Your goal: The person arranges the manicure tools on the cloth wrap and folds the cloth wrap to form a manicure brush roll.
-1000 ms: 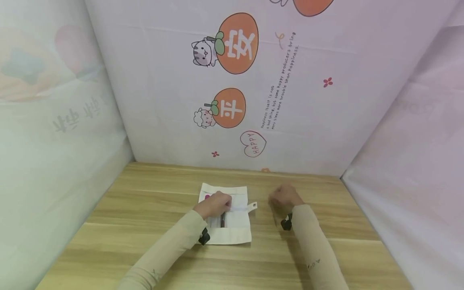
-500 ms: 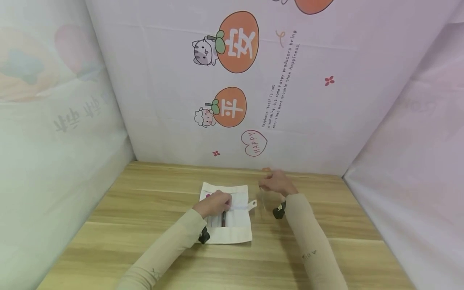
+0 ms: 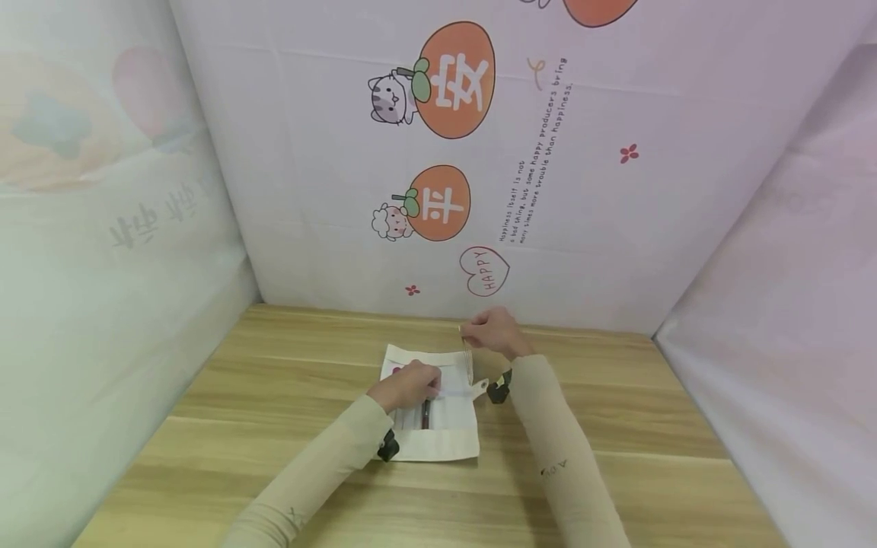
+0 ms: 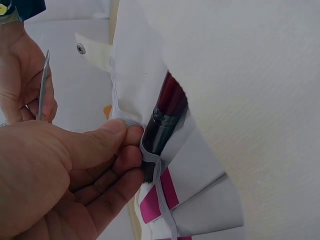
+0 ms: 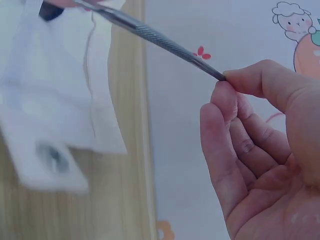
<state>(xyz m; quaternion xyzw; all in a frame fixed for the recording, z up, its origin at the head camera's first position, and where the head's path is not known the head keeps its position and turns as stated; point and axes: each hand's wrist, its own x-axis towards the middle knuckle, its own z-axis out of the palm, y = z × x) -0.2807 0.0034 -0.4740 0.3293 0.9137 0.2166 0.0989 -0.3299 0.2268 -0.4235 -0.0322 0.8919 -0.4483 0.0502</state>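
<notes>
A white fabric tool roll (image 3: 438,446) lies unfolded on the table. My left hand (image 3: 411,384) rests over it, its thumb and index finger pinching the grey elastic band (image 4: 164,200) in the left wrist view. Under that band sits a brush (image 4: 161,120) with a dark red handle and black ferrule. Beside it, magenta-ended pieces (image 4: 156,206) show in the roll. Above the roll's upper right corner, my right hand (image 3: 495,332) pinches one end of a slim metal tool (image 5: 165,45) with a knurled handle. The tool hangs down; its far end has a narrow flattened tip in the left wrist view.
A tab with a metal snap (image 3: 480,389) sticks out from the roll's right edge. The wooden table (image 3: 308,487) ends at a printed cloth wall (image 3: 329,251) at the back, and further cloth walls stand on both sides.
My right hand has moved left with the metal tool, from the table right of the roll to above the roll's right edge. The left hand has stayed in place on the roll.
</notes>
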